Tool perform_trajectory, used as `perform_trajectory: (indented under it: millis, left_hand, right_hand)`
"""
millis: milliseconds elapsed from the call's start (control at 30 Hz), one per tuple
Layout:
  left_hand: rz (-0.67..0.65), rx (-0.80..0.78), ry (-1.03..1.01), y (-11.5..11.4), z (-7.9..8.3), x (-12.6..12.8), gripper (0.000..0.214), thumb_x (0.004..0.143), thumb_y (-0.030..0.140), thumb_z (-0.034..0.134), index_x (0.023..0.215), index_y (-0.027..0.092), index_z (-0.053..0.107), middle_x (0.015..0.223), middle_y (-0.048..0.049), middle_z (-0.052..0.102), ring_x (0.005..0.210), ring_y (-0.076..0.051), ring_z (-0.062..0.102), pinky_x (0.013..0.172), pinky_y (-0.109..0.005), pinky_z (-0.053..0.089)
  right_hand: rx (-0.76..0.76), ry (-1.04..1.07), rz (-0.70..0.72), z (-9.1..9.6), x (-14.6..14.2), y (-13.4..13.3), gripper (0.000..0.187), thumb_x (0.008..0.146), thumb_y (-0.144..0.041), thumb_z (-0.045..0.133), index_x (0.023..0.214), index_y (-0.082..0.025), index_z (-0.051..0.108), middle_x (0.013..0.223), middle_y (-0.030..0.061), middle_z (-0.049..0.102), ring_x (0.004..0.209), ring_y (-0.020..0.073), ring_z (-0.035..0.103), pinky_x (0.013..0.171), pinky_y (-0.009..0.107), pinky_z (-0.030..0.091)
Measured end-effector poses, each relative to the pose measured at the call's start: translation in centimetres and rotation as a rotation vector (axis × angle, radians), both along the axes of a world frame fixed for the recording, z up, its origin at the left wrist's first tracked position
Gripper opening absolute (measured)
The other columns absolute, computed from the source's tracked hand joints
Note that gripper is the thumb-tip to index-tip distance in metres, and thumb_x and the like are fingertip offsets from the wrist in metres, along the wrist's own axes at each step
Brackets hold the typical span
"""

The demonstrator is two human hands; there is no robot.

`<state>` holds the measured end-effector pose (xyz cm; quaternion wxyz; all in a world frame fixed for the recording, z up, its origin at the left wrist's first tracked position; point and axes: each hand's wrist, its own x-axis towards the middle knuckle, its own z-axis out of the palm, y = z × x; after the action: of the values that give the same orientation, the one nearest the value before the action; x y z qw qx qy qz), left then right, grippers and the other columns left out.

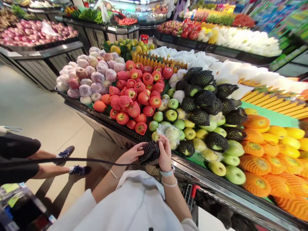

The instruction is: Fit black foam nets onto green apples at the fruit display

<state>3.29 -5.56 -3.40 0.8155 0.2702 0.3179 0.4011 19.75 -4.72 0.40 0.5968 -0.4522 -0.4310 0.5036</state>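
A black foam fruit net (149, 153) is held in front of my waist, just short of the display's front edge. My left hand (134, 153) grips its left side with bent fingers. On the other side, my right hand (165, 153) pinches it between thumb and fingers. Whether a fruit sits inside the net cannot be made out. Right beyond my fingers lies a clear plastic-wrapped pale fruit (171, 136). Green apples (158, 116) are close by, and a pile of fruit in black foam nets (205, 98) rises behind them.
Red apples in pink nets (132, 107) and wrapped fruit (90, 75) fill the display's left. Orange-netted fruit (255, 163) lies at right. The metal rail (217, 189) runs before me, with a red-handled cart (195, 190) beneath. Another person's legs (46, 170) stand at left.
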Motion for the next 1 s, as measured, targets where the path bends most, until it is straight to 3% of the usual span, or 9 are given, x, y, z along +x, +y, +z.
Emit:
perform_trajectory:
  millis: [100,200,300,400,533,667,733,867,1000]
  left_hand:
    - [0.181,0.1,0.07,0.6,1.2,0.4,0.067,0.059,0.029,0.082,0.119,0.02,0.054,0.105,-0.0081,0.067,0.09,-0.02,0.064,0.079,-0.029,0.049]
    - [0.431,0.249,0.246,0.9,2.5,0.2,0.066,0.06,0.027,0.081,0.119,0.022,0.052,0.105,-0.0048,0.065,0.094,-0.02,0.062,0.083,-0.03,0.048]
    - [0.575,0.436,0.437,0.8,3.4,-0.1,0.061,0.059,0.025,0.08,0.113,0.023,0.053,0.111,-0.0039,0.061,0.104,-0.021,0.058,0.092,-0.033,0.045]
    - [0.514,0.558,0.496,0.4,4.1,-0.3,0.061,0.062,0.028,0.079,0.116,0.023,0.051,0.117,-0.0056,0.058,0.11,-0.024,0.055,0.097,-0.038,0.042]
    - [0.365,0.591,0.431,-0.6,4.8,-0.8,0.074,0.062,0.03,0.08,0.127,0.025,0.043,0.123,-0.0077,0.055,0.112,-0.025,0.054,0.097,-0.038,0.042]
    - [0.204,0.572,0.35,-1.5,5.1,-0.8,0.086,0.062,0.03,0.081,0.134,0.026,0.033,0.122,-0.0101,0.055,0.11,-0.024,0.056,0.094,-0.035,0.043]
    - [0.176,0.522,0.262,-1.6,4.6,-0.3,0.083,0.065,0.039,0.078,0.132,0.026,0.031,0.107,-0.0081,0.062,0.097,-0.02,0.061,0.085,-0.032,0.046]
    - [0.272,0.262,0.191,-0.6,2.3,0.9,0.05,0.071,0.058,0.064,0.103,0.022,0.052,0.076,0.0,0.062,0.065,-0.011,0.057,0.06,-0.02,0.042]
    - [0.021,0.219,0.316,0.9,1.5,0.8,0.042,0.063,0.05,0.075,0.078,0.013,0.063,0.062,0.0004,0.057,0.054,-0.009,0.047,0.053,-0.021,0.037]
  right_hand:
    - [0.085,-0.189,-0.03,-0.3,-0.2,-0.1,0.027,0.087,-0.034,0.05,0.111,-0.022,0.057,0.099,0.0048,0.06,0.089,0.017,0.055,0.085,0.033,0.044]
    - [0.209,-0.228,-0.269,-0.2,-0.5,-0.8,0.017,0.089,-0.026,0.047,0.097,-0.022,0.061,0.095,0.0041,0.061,0.087,0.0171,0.056,0.082,0.033,0.044]
    - [0.298,-0.239,-0.103,-0.1,-1.0,-1.6,0.023,0.088,-0.019,0.042,0.082,-0.022,0.063,0.08,0.0027,0.062,0.077,0.0166,0.057,0.072,0.031,0.046]
    - [0.251,-0.228,0.131,-0.5,-1.5,-1.8,0.022,0.085,-0.017,0.043,0.086,-0.021,0.065,0.088,0.0049,0.065,0.08,0.0174,0.059,0.071,0.03,0.048]
    - [0.126,-0.098,0.161,-1.1,-1.9,-1.5,0.009,0.081,-0.02,0.053,0.081,-0.021,0.062,0.075,0.0008,0.063,0.066,0.0141,0.056,0.062,0.025,0.048]
    - [0.052,-0.075,0.349,-1.0,-1.4,-1.0,0.019,0.075,-0.023,0.065,0.094,-0.021,0.065,0.091,0.0034,0.069,0.081,0.0183,0.062,0.077,0.031,0.051]
    - [0.027,-0.031,0.294,-1.0,-0.8,-0.8,0.029,0.072,-0.025,0.069,0.101,-0.021,0.065,0.102,0.0052,0.069,0.091,0.0215,0.062,0.087,0.036,0.05]
    - [-0.007,0.093,0.138,-1.9,0.1,-0.8,0.049,0.067,-0.03,0.075,0.113,-0.023,0.061,0.118,0.0075,0.064,0.109,0.0259,0.058,0.101,0.046,0.042]
    - [0.002,0.084,0.191,-2.3,0.2,-1.3,0.062,0.064,-0.031,0.078,0.121,-0.024,0.055,0.124,0.0089,0.061,0.114,0.0268,0.057,0.102,0.047,0.041]
